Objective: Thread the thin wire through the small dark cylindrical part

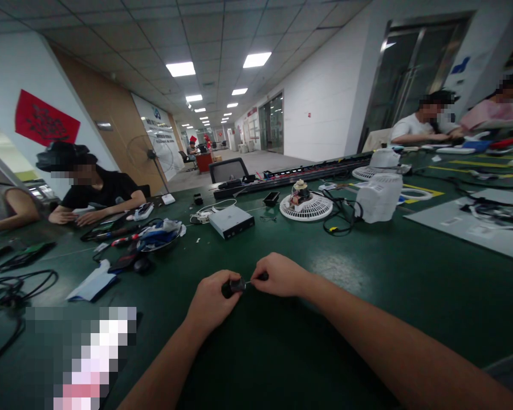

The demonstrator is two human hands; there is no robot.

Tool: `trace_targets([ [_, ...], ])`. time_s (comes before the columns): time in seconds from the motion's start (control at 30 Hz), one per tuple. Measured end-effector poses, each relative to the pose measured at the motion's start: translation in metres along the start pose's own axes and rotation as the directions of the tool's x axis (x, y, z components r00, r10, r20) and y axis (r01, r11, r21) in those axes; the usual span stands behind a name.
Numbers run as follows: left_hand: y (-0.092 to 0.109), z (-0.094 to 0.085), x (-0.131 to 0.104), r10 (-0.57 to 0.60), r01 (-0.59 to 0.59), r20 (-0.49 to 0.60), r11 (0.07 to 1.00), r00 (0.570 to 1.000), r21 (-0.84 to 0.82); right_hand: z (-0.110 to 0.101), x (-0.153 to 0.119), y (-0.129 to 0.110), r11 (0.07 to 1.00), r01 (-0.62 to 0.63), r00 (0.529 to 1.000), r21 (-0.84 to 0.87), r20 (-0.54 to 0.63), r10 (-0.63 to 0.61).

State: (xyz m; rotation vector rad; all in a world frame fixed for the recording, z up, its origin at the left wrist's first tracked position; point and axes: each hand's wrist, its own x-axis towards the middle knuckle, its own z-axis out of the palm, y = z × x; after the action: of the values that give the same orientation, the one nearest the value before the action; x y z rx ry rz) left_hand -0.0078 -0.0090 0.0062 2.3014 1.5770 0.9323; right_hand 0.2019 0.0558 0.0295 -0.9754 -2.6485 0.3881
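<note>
My left hand (pixel 216 296) is closed around a small dark cylinder (pixel 238 285) with a greyish end, held just above the green table. Fingers cover much of it, so its kind cannot be made out. In a pinch, my right hand (pixel 280 276) grips a small screwdriver (pixel 263 277), with a dark handle and a thin metal shaft. The shaft's tip meets or lies very close to the cylinder's right end; contact is too small to tell. Beyond both hands lies a silver and black disc-drive-like box (pixel 231 221).
Behind the box are a white fan grille with a motor (pixel 306 204), a black tray (pixel 271 199) and a white housing (pixel 380 198). Cables, a blue cloth (pixel 160 234) and a pale sheet (pixel 93 282) lie left. A co-worker (pixel 96 191) sits at far left; others sit far right.
</note>
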Motion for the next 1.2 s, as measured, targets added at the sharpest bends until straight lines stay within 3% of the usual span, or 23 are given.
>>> trace_targets([
  [0.27,-0.001,-0.001,0.001,0.055,-0.053,-0.036,0.997,0.998,0.057,0.001,0.001,0.000,0.997,-0.020,1.000,0.068,0.019,0.019],
  [0.4,0.000,-0.003,0.002,0.008,0.001,-0.088,0.995,0.996,0.096,-0.003,0.000,-0.001,0.968,-0.238,0.965,-0.076,-0.131,0.227],
  [0.5,0.000,-0.004,0.003,-0.089,0.107,-0.145,0.987,0.985,0.118,-0.006,-0.001,-0.005,0.947,-0.318,0.939,-0.053,-0.160,0.306],
  [0.57,-0.001,-0.005,0.004,-0.170,0.195,-0.182,0.972,0.968,0.130,-0.005,-0.001,-0.013,0.959,-0.280,0.949,0.050,-0.137,0.284],
  [0.7,-0.007,-0.006,0.005,-0.303,0.336,-0.200,0.929,0.932,0.156,0.009,-0.002,-0.035,0.979,-0.102,0.991,0.176,-0.064,0.114],
  [0.87,-0.018,-0.005,0.005,-0.375,0.404,-0.207,0.906,0.904,0.124,0.025,0.002,-0.041,0.983,-0.114,0.988,0.147,0.121,0.096],
  [0.97,-0.020,-0.004,0.005,-0.333,0.355,-0.202,0.932,0.921,0.078,0.023,0.004,-0.029,0.967,-0.128,0.990,0.219,0.094,0.109],
  [1.1,-0.013,-0.004,0.004,-0.175,0.179,-0.172,0.984,0.969,0.007,0.016,0.006,-0.013,0.904,-0.193,0.965,0.382,-0.093,0.245],
  [1.2,-0.005,-0.004,0.003,-0.050,0.047,-0.174,0.999,0.983,-0.024,0.014,0.007,-0.009,0.865,-0.175,0.939,0.470,-0.185,0.291],
])
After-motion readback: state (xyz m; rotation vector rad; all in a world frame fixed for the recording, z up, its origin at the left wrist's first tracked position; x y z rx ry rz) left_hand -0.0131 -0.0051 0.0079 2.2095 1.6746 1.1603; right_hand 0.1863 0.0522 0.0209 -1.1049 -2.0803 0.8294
